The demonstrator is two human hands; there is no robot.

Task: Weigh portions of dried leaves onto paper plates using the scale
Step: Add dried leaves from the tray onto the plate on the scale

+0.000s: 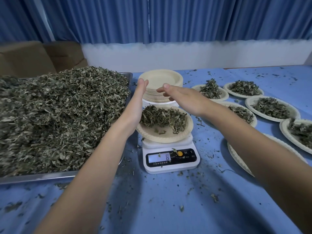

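My hands, left (141, 92) and right (181, 97), are flat and holding nothing, hovering over the plate (168, 132) on the scale (171, 159) so they don't skew the reading. Leaves (162, 116) piled on it, display shows 8. Tray (42, 177) sits just left for easy grabbing.

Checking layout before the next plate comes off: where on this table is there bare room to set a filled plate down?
Bare blue cloth lies in front of the scale, toward the person, between the leaf tray and the nearest right-side plate; only crumbs there. More lies at the far right, behind the filled plates. The right side is crowded; the tray fills the left.
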